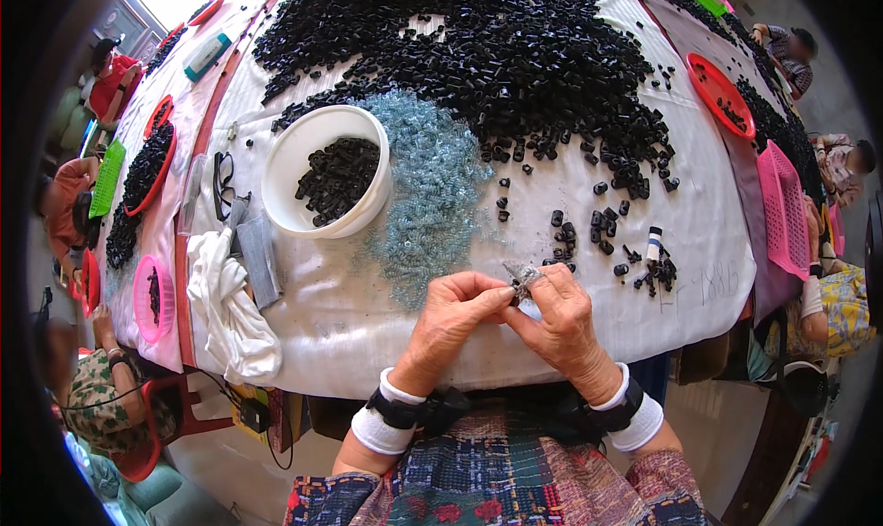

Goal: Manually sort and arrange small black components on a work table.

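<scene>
Near the front edge of the table my left hand (449,319) and my right hand (566,328) meet, thumbs and fingers pinched together. Between their fingertips is a small dark part (521,292), mostly covered, so its exact kind is hard to make out. Something grey and shiny (522,273) shows at my right index finger; I cannot tell if it is a wrapping or a separate piece. Beyond my hands lies a heap of small clear bluish plastic pieces (428,195). Loose short black cylindrical parts (563,241) are scattered just past my right hand.
A white bowl (276,190) holds black parts. A huge pile of black parts (515,48) covers the far table. White cloth (225,310), eyeglasses (223,184) and a small white-and-dark bottle (654,244) lie around. Several people sit at side tables with a pink basket (782,209) and red trays (704,80).
</scene>
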A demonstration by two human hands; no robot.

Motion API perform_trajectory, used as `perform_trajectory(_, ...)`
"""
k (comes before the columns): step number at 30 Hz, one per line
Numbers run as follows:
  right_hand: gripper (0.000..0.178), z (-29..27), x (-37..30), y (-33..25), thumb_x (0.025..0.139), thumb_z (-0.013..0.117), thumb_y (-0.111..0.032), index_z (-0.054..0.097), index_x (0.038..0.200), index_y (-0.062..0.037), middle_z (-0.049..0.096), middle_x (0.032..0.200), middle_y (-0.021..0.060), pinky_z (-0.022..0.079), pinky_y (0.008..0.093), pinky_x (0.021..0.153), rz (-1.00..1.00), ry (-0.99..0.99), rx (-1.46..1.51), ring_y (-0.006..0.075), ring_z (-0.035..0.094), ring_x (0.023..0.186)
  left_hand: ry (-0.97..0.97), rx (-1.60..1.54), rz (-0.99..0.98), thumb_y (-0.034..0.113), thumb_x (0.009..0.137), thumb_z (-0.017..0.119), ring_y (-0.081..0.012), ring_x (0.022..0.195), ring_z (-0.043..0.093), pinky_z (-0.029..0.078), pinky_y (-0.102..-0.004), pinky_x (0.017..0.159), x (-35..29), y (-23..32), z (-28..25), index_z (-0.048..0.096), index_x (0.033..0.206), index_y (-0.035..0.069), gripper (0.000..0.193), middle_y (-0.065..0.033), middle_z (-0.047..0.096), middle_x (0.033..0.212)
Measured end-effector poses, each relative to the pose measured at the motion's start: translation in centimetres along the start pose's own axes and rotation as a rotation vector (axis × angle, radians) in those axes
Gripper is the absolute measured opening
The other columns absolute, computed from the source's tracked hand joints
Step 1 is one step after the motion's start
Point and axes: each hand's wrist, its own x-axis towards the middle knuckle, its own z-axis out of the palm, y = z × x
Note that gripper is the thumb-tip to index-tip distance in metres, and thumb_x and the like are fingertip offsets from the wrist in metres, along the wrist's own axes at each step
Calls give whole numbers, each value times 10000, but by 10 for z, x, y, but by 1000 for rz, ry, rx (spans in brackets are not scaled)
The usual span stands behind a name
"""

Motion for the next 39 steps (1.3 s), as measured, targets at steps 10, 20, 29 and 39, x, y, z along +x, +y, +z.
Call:
perform_trajectory(10, 235, 0, -3, -1, 622, 737, -66, 559, 763, -4, 528, 759, 133, 462, 367, 591, -35, -23, 13, 300, 531, 696, -24, 7, 8, 132, 840, 639, -78, 698, 591, 480, -199, 650, 2, 1, -3, 649, 860, -20, 154, -35, 648, 781)
perform_trajectory(20, 178, -39, -4, 38, 728, 615, -9, 518, 874, 23, 514, 790, 167, 444, 414, 658, 224, 77, -113, 339, 529, 751, 121, -192, 240, 122, 864, 612, -136, 632, 636, 552, -272, 571, -2, 37, -13, 600, 935, -3, 144, -116, 653, 797)
perform_trajectory(29, 238, -36, -12, 46, 690, 597, 12, 503, 909, 10, 526, 853, 169, 450, 409, 714, 212, -51, -187, 349, 530, 821, 475, -391, 434, 179, 881, 595, -192, 732, 662, 591, -309, 602, 17, 97, -62, 550, 968, 20, 186, -123, 651, 881)
perform_trajectory(39, 334, -18, -12, 42, 661, 611, -9, 518, 982, -4, 546, 881, 155, 458, 406, 713, 131, -53, -247, 331, 540, 846, 120, -60, 133, 113, 871, 597, -128, 677, 624, 539, -271, 583, -5, 32, -7, 572, 941, 31, 111, -100, 639, 848)
